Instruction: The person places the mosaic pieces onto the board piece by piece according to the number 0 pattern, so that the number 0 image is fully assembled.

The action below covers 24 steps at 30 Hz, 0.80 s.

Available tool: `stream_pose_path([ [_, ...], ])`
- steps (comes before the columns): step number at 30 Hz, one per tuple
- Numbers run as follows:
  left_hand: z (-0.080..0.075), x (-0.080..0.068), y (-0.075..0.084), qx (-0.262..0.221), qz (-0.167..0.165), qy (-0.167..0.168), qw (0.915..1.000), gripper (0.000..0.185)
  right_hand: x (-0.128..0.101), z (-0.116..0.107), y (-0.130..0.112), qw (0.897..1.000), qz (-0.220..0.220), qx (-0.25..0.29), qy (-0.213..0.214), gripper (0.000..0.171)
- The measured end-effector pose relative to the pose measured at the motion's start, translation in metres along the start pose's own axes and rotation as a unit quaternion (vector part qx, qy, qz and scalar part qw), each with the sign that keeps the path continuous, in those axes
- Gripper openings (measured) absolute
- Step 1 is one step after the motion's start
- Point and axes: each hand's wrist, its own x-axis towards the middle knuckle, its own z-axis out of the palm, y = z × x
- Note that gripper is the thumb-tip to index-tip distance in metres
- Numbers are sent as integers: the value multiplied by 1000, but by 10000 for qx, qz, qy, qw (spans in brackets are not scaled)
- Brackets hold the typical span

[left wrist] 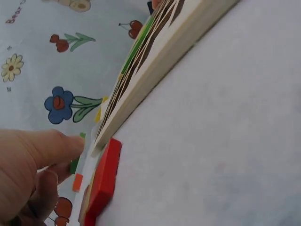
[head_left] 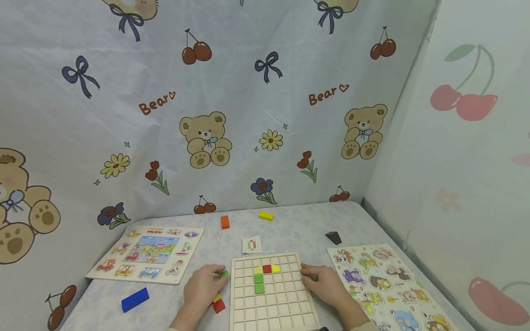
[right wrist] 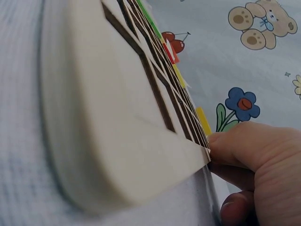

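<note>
A wooden grid board (head_left: 273, 294) lies flat on the worktop (head_left: 298, 225), directly in front of the person, and everything else is placed from it. In its upper rows sit coloured pieces: a red square (head_left: 267, 269) flanked by two yellow corner pieces (head_left: 276, 268), with two green squares (head_left: 259, 283) stacked below them.

The left hand (head_left: 203, 288) rests against the board's left edge. Its grip is closed on a small green block (head_left: 224, 274), pinched between thumb and fingertips just beside the board's upper left side. Under that hand, touching the worktop and close to the board's left edge, lie a red block (head_left: 219, 305) and a yellow sliver; the left wrist view shows the red block (left wrist: 104, 179) almost against the board's side.

The right hand (head_left: 325, 282) sits on the board's right edge, fingers curled over the rim and thumb pressing the side, so its grip holds the board itself; the right wrist view shows the thumb (right wrist: 244, 143) meeting the board's corner.

Behind the board lies a small pattern card (head_left: 252, 244). Farther behind are an orange block (head_left: 225, 222) and a yellow block (head_left: 266, 215). A dark wedge (head_left: 333, 237) lies behind and to the right. Left of the board is a vehicle puzzle (head_left: 146, 253) and a blue block (head_left: 135, 299); right of it an animal puzzle (head_left: 385, 285).
</note>
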Motion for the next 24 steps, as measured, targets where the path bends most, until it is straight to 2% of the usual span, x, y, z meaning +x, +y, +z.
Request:
stream_pose_path([
  [2,0,-7,7,-323,225,-154,9991,30,0,1,1,10000,16,1,-5,25],
  [4,1,-17,14,-688,592,-441,9949,27,0,1,1,10000,27,-2,-6,25],
  [8,9,-34,28,-1232,1364,-1239,9751,20,0,0,0,10000,34,26,-15,25],
  [12,19,-41,35,-1292,1741,-1731,9607,14,0,0,-1,10000,20,41,-9,25],
  [15,24,-43,36,-1151,1966,-1771,9575,11,-1,-1,-1,10000,26,26,-3,25],
  [19,26,-42,35,-1004,2220,-1579,9569,7,-1,-1,-1,10000,55,44,-24,25],
  [24,25,-43,33,-955,2318,-1395,9580,5,0,-1,-2,9999,90,108,-64,25],
])
